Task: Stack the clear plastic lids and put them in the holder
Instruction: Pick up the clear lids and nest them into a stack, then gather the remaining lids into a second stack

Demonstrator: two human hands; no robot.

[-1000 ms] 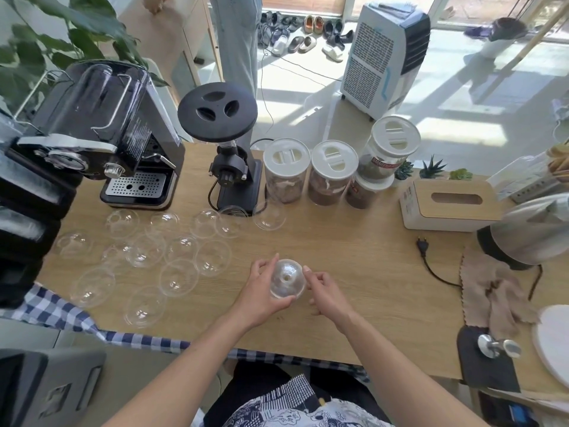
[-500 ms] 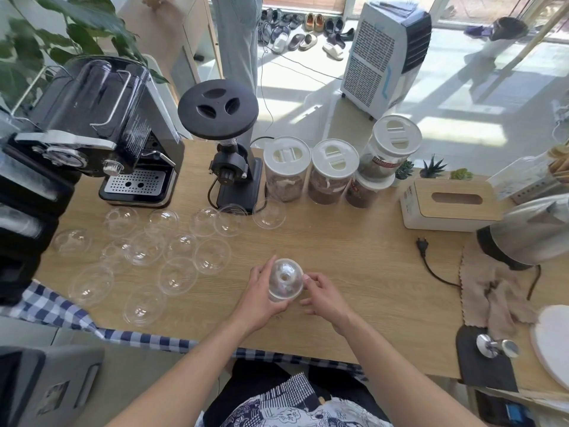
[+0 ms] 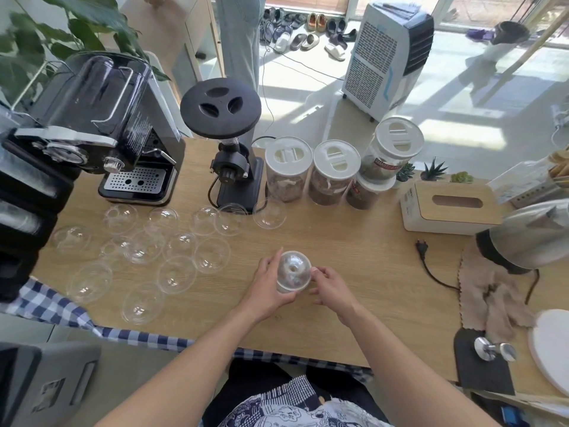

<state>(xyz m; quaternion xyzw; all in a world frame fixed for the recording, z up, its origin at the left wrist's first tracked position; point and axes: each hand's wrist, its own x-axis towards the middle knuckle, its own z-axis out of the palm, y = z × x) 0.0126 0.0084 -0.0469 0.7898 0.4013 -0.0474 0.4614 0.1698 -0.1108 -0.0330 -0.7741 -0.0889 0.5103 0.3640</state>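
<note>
Stack of domed clear lids (image 3: 293, 271) held upright over the wooden table (image 3: 354, 272), near the front-centre edge, dome and central hole facing up. Left hand (image 3: 267, 286) wrapped around the stack's left side — fingers curled closed on it, thumb up along the dome. Right hand (image 3: 331, 288) just beside the stack on its right, fingertips (image 3: 314, 270) touching the rim; fingers only loosely bent, firm grip or mere contact cannot be told.

Loose clear lids (image 3: 172, 245) scattered singly across the left half of the table, dome up, some touching or overlapping — none stacked. One loose lid (image 3: 269, 213) apart from the cluster, just in front of the storage jars (image 3: 312, 171).

Behind the loose lids: espresso machine (image 3: 123, 131) at far left, black grinder (image 3: 229, 155) to its right. Tissue box (image 3: 451, 208) at the back right; beige cloth (image 3: 492, 291) and black plug with cord (image 3: 423, 248) on the right side.

Lid holder not identifiable.
</note>
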